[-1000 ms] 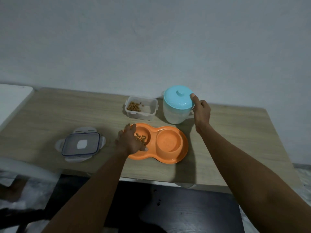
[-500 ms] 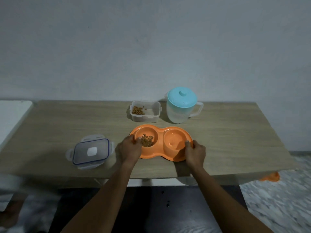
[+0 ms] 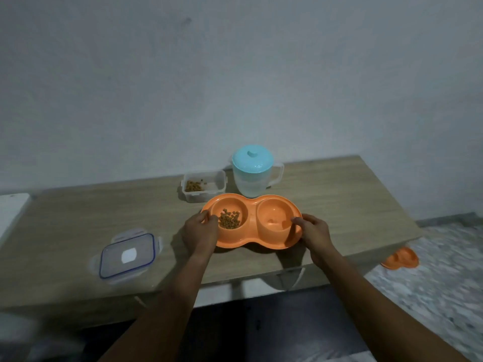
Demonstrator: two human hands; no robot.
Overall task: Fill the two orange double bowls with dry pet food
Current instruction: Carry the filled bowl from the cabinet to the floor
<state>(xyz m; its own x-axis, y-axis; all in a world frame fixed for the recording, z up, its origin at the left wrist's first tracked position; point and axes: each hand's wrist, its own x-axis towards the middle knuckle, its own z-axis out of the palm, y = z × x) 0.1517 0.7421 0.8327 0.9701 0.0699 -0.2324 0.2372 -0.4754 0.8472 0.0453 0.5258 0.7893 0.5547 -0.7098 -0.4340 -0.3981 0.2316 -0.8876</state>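
Bowl point(image 3: 252, 205), orange, double, sits on the table point(image 3: 339, 199) toward the near edge. Left cup holds a small heap of kibble point(image 3: 229, 220); right cup is bare. Whether the bowl rests flat or is slightly raised: cannot tell.

Left hand point(image 3: 200, 232) grips the bowl's left end, fingers curled over the rim. Right hand point(image 3: 313, 231) grips the right end the same way, fingertips over the rim of the right cup.

Just behind the bowl, to the left: clear tub point(image 3: 203, 197), open, a little kibble at its left side. Just behind the bowl, centre: pale jug point(image 3: 252, 178) with blue cap, handle to the right. Well left of the bowl, nearer the table edge: tub lid point(image 3: 127, 255), flat, blue seal.

Right of the bowl and below table level: second bowl point(image 3: 400, 258), orange, on the floor, partly hidden by the table corner.
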